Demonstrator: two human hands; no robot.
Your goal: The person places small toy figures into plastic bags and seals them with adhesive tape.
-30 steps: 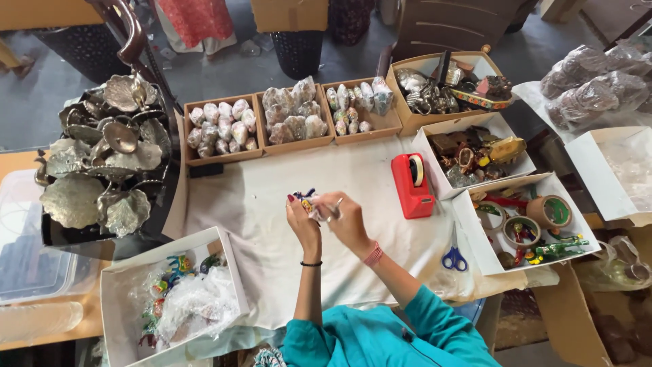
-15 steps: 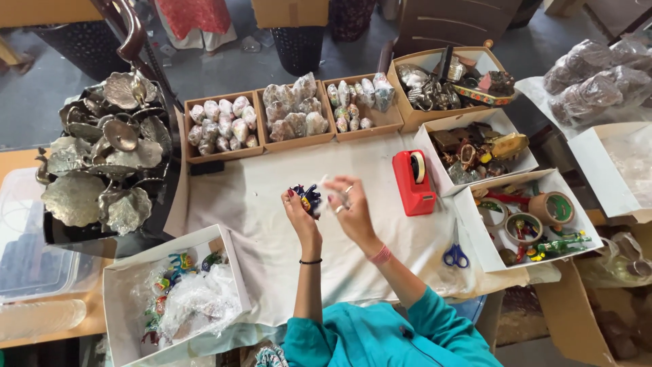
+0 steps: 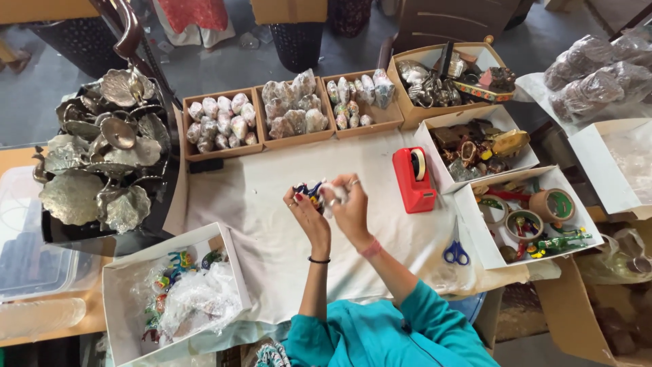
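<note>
At the centre of the head view, the left hand (image 3: 307, 216) and right hand (image 3: 352, 209) meet above the white-covered worktop (image 3: 272, 211), fingers of both pinching a small colourful figurine (image 3: 314, 191) partly wrapped in clear plastic; a red tape dispenser (image 3: 413, 179) sits just right.

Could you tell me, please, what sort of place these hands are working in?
Probably a handicraft packing table: open cardboard boxes of wrapped trinkets line the white cloth-covered table, a red tape dispenser stands ready, and both hands hold a small multicoloured figurine in clear wrap.
</note>
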